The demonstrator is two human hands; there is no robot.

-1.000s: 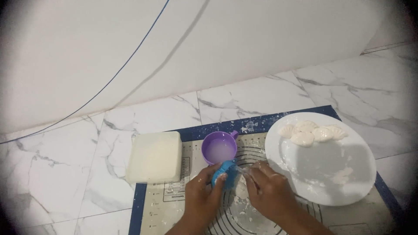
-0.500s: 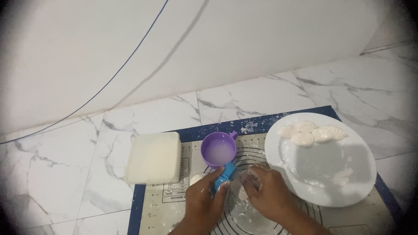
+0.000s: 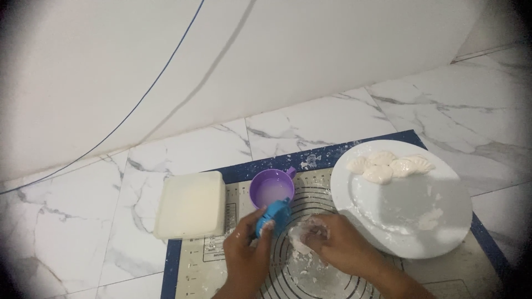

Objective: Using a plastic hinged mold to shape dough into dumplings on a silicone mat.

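- Left hand (image 3: 249,252) grips the blue mold (image 3: 274,215) beside the purple cup (image 3: 270,188).
- Right hand (image 3: 332,243) pinches dough (image 3: 302,235) on the mat (image 3: 354,277).
- Best to seat dough centred, pressing gently.

Two bare forearms enter from the bottom edge of the frame, near its middle, with no sleeves, watch or rings in view. The left hand (image 3: 249,252) and right hand (image 3: 332,243) are dusted with white flour, thickest on the fingertips (image 3: 267,226) and along the knuckles.
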